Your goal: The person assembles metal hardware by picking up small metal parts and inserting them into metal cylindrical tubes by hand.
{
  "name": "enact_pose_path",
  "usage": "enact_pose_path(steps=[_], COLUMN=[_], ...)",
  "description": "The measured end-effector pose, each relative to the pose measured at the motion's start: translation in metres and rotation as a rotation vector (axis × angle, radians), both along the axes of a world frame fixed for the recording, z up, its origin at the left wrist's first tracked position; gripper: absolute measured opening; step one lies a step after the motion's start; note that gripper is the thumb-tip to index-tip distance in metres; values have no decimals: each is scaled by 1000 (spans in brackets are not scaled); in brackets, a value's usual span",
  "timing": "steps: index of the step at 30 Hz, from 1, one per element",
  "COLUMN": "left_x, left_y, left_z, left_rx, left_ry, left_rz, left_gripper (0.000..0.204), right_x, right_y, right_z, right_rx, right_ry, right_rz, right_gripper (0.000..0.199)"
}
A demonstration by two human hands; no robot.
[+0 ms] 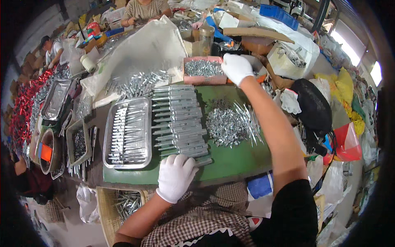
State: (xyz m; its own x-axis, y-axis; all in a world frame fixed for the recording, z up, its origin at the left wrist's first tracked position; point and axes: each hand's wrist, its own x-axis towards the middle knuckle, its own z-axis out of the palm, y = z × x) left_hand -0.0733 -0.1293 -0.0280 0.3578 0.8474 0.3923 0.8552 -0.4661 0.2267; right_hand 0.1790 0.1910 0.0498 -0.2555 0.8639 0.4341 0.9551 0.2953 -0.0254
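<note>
- Rough heaps of plastic sacks, cardboard and metal parts are spread around a smooth green worktop point(240, 162), and a person in a checked top is seated beyond it.
- Slim cylindrical metal pieces point(177, 119), dull grey and tipped with thinner shafts, are laid side by side in a long column at the worktop's middle.
- By the near end of that column, the left hand point(177, 178) is placed, sheathed in white knit; its fingers are curled downward, and whether a piece is pinched cannot be told.
- At the right end of a pink rectangular box point(204, 79), filled with small shiny metal bits, the right hand point(237, 68) is held, likewise gloved; its fingers are bent, their tips hidden, so their grip cannot be told.
- Bright, stubby fittings point(224, 127) are heaped right of the column, with slender polished rods point(250, 123) strewn beside them.
- To the left, ribbed and tapered metal parts are lined up in a round-cornered metal tray point(108, 136).
</note>
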Motion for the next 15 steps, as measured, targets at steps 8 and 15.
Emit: enact_pose_path(steps=[8, 15], left_x=[-12, -4], left_y=[-7, -15], left_z=[-15, 8], left_rx=[89, -63], left_ry=[-166, -165], left_rz=[-109, -162], left_gripper=[38, 42], right_x=[15, 9], right_y=[-259, -317], right_z=[6, -64], right_rx=[-254, -69], right_ry=[350, 555], right_rz=[422, 452], right_gripper=[8, 14])
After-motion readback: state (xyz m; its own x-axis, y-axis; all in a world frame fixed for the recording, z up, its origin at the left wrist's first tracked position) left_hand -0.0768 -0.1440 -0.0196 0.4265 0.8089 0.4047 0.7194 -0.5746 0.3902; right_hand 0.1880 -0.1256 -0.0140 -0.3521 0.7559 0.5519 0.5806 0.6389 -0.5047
